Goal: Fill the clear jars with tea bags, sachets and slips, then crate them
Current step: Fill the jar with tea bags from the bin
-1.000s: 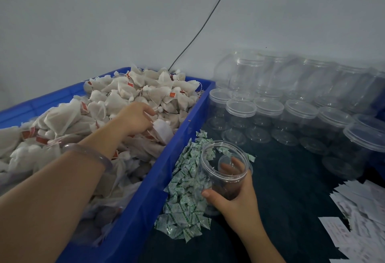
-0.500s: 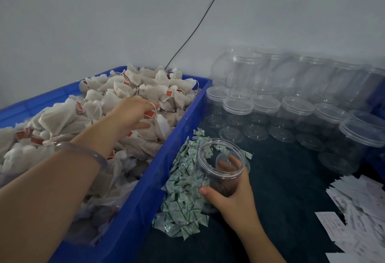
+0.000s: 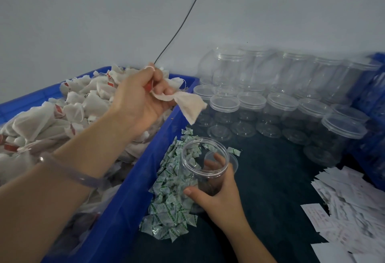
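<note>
Delta vs 1 s ago: left grip (image 3: 141,98) was down in the tea bag pile (image 3: 73,106), fingers buried. Now it's lifted clear, above the far right corner of the blue crate (image 3: 133,189).

Left grip: fingers curled, pinching one tea bag (image 3: 190,107) by its top end. A red tag (image 3: 148,87) shows between the fingers and string runs over the forefinger. The bag hangs out to the right, past the crate rim and above the counter (image 3: 281,179), higher than the held jar and not yet over its mouth.

Right grip (image 3: 218,198): same spot as before, wrapped round the open clear jar (image 3: 205,164). Thumb on the near wall, fingers on the far side and visible through the plastic. The jar's mouth faces up. It sits at the right edge of the sachets (image 3: 168,200), which lie heaped against the crate's outer wall. Can't tell if its base is fully down on the counter.

No change elsewhere:
- the empty jars (image 3: 279,108) are in rows at the back of the counter, some lidded, the back row along the wall
- the slips (image 3: 350,206) are scattered at the right, well apart from the held jar
- a second blue crate (image 3: 373,116) is at the far right edge
- the bracelet (image 3: 70,175) is on my left wrist
- the black cable (image 3: 183,25) runs down the wall behind the crate
</note>
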Tool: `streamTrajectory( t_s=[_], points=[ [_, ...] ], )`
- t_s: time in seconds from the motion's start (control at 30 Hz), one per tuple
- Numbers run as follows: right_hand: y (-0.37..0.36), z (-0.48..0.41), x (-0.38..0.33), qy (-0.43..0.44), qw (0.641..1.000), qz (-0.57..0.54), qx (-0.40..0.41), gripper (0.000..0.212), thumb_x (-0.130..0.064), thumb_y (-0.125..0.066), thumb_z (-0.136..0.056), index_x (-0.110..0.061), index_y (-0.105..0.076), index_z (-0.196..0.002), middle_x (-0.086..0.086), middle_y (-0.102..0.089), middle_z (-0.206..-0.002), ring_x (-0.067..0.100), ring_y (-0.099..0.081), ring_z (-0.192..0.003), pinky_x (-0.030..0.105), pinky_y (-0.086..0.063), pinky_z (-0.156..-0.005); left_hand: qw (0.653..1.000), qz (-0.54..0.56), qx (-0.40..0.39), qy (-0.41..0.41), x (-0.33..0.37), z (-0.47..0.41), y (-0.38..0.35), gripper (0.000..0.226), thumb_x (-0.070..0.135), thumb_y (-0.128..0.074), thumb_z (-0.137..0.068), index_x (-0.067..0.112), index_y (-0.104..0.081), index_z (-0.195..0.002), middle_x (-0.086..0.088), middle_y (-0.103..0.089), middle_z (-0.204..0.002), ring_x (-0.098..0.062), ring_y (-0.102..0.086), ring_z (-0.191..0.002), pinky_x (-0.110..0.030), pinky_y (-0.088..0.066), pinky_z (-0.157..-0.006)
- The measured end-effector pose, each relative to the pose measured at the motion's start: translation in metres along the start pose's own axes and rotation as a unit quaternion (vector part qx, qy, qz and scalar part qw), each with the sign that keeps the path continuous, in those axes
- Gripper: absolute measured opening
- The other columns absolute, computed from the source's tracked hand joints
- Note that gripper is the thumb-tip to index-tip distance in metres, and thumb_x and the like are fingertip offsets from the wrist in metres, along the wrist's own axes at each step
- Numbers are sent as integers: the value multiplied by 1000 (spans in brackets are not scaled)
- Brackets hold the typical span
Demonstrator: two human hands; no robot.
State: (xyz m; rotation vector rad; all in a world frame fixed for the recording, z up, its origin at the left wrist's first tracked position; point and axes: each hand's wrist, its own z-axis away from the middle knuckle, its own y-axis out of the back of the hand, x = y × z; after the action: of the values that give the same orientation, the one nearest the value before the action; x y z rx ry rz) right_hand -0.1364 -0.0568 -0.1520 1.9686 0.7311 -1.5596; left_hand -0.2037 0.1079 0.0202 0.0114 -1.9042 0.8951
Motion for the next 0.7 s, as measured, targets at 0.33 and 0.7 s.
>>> streamTrajectory(
  t_s=[0.33, 0.7],
  points=[
    [0, -2, 0, 17, 1000, 3, -1, 91, -43, -90, -49, -40, -43, -127, -25, -63, -119, -2, -61, -111, 11, -49, -84, 710, -643, -285, 32, -49, 26, -15, 14, 22, -52, -96, 25, -60, -85, 14, -59, -73, 5, -52, -62, -11, -39, -62],
    [0, -2, -2, 26, 1000, 9, 3, 76, -43, -89, -48, -61, -48, -109, -24, -65, -113, -4, -63, -104, 9, -49, -79, 586, -735, -332, 79, -51, 32, -28, 18, 25, -46, -94, 25, -63, -100, 8, -64, -101, -11, -58, -94, -34, -49, -88]
  ],
)
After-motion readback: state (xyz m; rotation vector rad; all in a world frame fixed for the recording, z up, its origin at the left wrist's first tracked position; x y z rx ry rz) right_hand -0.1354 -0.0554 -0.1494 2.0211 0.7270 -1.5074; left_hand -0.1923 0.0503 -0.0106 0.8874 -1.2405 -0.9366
